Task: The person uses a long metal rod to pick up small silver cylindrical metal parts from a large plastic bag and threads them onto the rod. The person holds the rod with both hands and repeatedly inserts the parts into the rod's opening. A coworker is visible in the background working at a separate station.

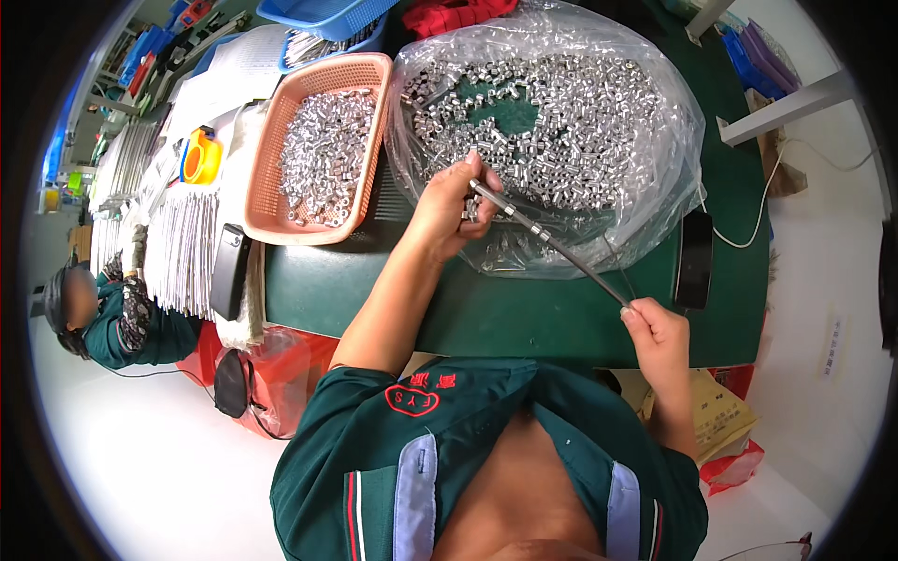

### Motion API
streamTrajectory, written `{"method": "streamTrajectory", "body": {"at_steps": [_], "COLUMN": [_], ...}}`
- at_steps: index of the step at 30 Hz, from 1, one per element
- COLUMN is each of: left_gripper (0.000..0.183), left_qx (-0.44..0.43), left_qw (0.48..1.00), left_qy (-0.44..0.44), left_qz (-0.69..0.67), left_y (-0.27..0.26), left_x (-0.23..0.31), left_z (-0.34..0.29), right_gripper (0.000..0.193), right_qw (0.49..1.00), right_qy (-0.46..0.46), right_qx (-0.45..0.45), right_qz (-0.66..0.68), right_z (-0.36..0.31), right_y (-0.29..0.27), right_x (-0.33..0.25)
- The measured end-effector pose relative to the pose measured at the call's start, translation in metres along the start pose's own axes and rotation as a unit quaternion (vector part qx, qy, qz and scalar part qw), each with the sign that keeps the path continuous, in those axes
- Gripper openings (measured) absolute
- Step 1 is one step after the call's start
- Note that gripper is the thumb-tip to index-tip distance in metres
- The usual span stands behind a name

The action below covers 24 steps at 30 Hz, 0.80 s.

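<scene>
Brightly lit: green worktop (524, 316), white floor (178, 449) at lower left, pale grey metal bar (786, 110) at upper right.

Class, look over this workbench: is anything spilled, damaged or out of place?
Nothing clearly stands out: the small metal pieces look contained by the orange basket and clear plastic bag, and the rod in the right hand shows no obvious damage.

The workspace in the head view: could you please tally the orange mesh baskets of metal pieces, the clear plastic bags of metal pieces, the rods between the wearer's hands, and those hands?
Orange mesh basket: 1
Clear plastic bag: 1
Rod: 1
Wearer's hands, left hand and right hand: 2
Total: 5
</scene>
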<state>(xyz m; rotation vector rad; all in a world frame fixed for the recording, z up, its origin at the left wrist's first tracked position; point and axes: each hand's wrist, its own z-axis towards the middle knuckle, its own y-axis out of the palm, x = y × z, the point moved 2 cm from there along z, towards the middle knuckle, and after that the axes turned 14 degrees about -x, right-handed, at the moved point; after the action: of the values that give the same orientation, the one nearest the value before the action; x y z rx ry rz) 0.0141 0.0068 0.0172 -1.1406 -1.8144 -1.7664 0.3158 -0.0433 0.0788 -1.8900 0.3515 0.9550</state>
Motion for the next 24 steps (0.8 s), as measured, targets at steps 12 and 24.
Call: {"method": "streamTrajectory", "body": {"at_steps": [12,24], "left_gripper": [0.041,0.052], "left_qx": [-0.01,-0.06], "left_qw": [0.994,0.988], "left_qy": [0.103,0.004], "left_qz": [-0.029,-0.144], "left_y": [0.008,-0.005], "left_x": [-0.003,-0.003], "left_z": [-0.001,0.0], "right_gripper": [0.014,0.019], "right_qw": [0.992,0.957], "right_qy": [0.007,0.06], "right_qx": [-0.026,-0.085], "right_qz": [0.126,0.272], "right_z": [-0.005,0.008], "right_y": [0.026,0.039], "right_x": [0.005,0.028]}}
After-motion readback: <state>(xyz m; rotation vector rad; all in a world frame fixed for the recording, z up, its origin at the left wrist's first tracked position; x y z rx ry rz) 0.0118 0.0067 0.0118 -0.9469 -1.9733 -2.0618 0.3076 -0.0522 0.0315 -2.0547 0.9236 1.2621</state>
